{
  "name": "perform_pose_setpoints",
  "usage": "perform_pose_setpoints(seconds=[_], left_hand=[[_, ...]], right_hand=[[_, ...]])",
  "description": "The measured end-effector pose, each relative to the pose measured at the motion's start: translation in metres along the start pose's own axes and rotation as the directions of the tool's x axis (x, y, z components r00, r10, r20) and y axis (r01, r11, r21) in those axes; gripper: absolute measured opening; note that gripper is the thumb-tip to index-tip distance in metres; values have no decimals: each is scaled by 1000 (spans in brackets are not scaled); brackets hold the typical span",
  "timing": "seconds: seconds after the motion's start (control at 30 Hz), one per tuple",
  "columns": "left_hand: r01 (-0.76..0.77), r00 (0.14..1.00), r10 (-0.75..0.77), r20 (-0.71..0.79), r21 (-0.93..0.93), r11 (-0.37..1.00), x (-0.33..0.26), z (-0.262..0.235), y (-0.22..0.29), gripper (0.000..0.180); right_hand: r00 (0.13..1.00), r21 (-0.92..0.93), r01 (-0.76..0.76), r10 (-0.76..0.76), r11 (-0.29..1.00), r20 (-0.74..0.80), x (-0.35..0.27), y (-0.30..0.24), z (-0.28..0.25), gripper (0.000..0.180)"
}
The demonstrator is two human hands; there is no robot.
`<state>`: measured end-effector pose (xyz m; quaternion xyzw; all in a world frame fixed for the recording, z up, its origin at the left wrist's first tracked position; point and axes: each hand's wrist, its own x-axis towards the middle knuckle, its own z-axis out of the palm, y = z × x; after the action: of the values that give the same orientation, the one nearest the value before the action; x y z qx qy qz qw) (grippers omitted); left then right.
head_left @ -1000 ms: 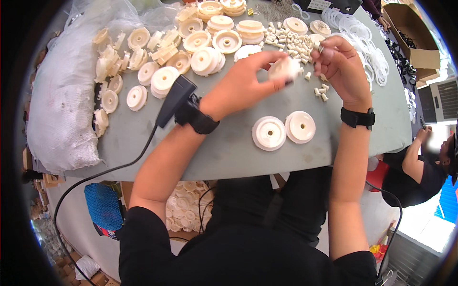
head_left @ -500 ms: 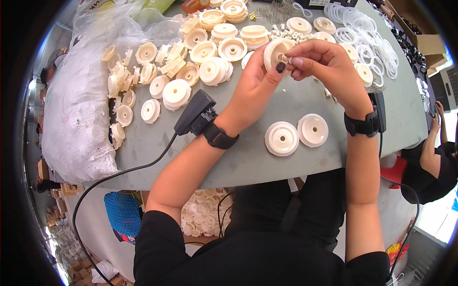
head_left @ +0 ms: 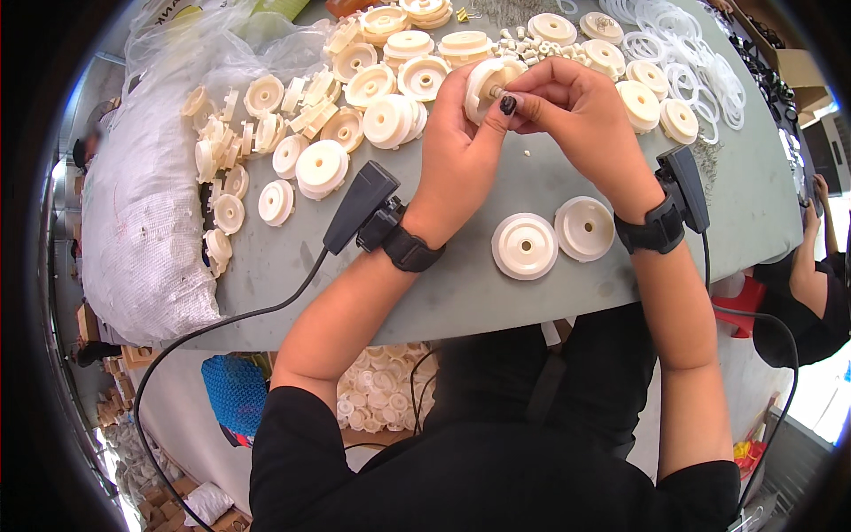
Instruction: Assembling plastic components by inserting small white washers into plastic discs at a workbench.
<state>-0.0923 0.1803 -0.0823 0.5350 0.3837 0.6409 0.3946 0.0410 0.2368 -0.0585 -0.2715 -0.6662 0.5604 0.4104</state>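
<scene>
Above the far half of the table, my left hand [head_left: 461,146] grips a round cream plastic wheel part [head_left: 480,87] by its rim, tilted with its hollow face toward my right hand. My right hand [head_left: 567,111] has thumb and fingers pinched at the hub of that part, on a small piece [head_left: 496,91] mostly covered by the fingertips; its exact kind cannot be made out. Nearer me, two cream plastic discs with centre holes lie side by side: a left disc [head_left: 525,246] and a right disc [head_left: 585,229].
Many cream wheel parts [head_left: 323,168] cover the table's left and far side. Small cream bushings [head_left: 523,49] lie beyond my hands. White rings [head_left: 683,80] are heaped at far right. A white woven sack [head_left: 142,213] stands left. Cables [head_left: 301,297] trail from my wrist devices.
Both hands have shifted slightly left and away from me with the wheel part. My right wrist has turned, and the small piece sits closer in at the hub.
</scene>
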Motion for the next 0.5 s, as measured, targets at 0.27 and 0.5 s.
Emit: perform_pose_setpoints(seconds=[0.27, 0.5], left_hand=[[-15, 1000, 15, -7, 13, 1000, -2, 7, -1, 32], [-29, 1000, 30, -1, 162, 986, 5, -7, 1, 26]], right_hand=[[993, -45, -32, 27, 998, -113, -4, 3, 1, 19], [996, -230, -89, 85, 969, -28, -2, -12, 0, 26]])
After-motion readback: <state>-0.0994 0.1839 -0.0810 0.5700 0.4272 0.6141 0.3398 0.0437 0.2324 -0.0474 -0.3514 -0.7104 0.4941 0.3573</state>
